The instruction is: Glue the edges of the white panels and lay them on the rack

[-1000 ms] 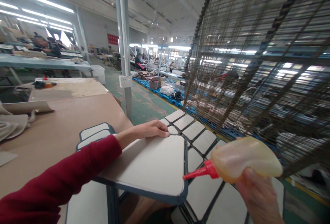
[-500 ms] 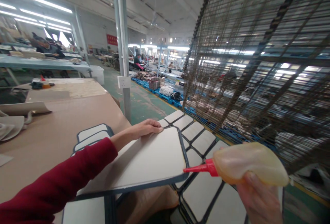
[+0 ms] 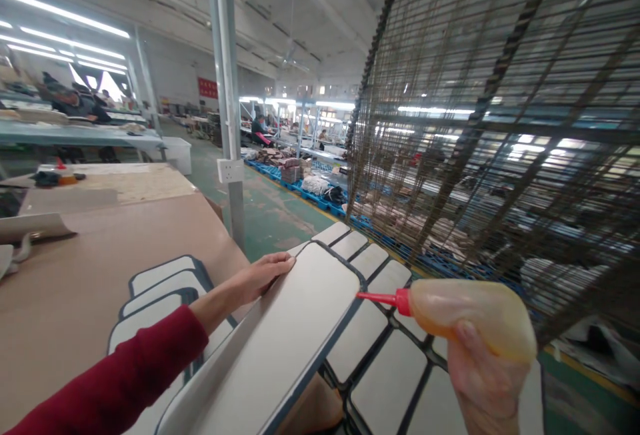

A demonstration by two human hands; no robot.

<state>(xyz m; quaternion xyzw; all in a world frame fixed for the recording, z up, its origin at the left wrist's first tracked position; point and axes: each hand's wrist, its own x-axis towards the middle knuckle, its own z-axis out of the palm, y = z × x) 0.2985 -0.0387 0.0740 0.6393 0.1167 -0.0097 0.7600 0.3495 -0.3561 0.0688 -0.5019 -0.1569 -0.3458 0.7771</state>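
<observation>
Meanwhile, a red nozzle (image 3: pixel 385 298) sits at the corner of a white panel (image 3: pixel 295 328)

The person's left hand (image 3: pixel 267 271) reaches out of a dark red sleeve (image 3: pixel 125 371) and has its grip closed on the far edge of the panel, near the upper left corner, with part of the fingers hidden from view. The panel is tilted, bordered by dark blue edging (image 3: pixel 327 341), and held up in front of the person, over the right side of the tabletop (image 3: pixel 185 221).

The right hand (image 3: pixel 483 368) has its grip curled round a soft, translucent bottle (image 3: pixel 475 305), thumb on the near side, other fingers mostly out of sight. Amber liquid shows low in the bottle, which lies nearly level and points left. Its tip is at the panel's right corner; how firmly it presses, I cannot tell.

Below and behind, more dark-edged white pieces (image 3: pixel 390 371) are laid out in rows. Left of the panel, similar pieces (image 3: pixel 160 278) overlap on the tabletop. Beyond stand a metal post (image 3: pixel 225 75) carrying a socket box (image 3: pixel 231 170), and, at right, a tall wire rack (image 3: pixel 480 88).
</observation>
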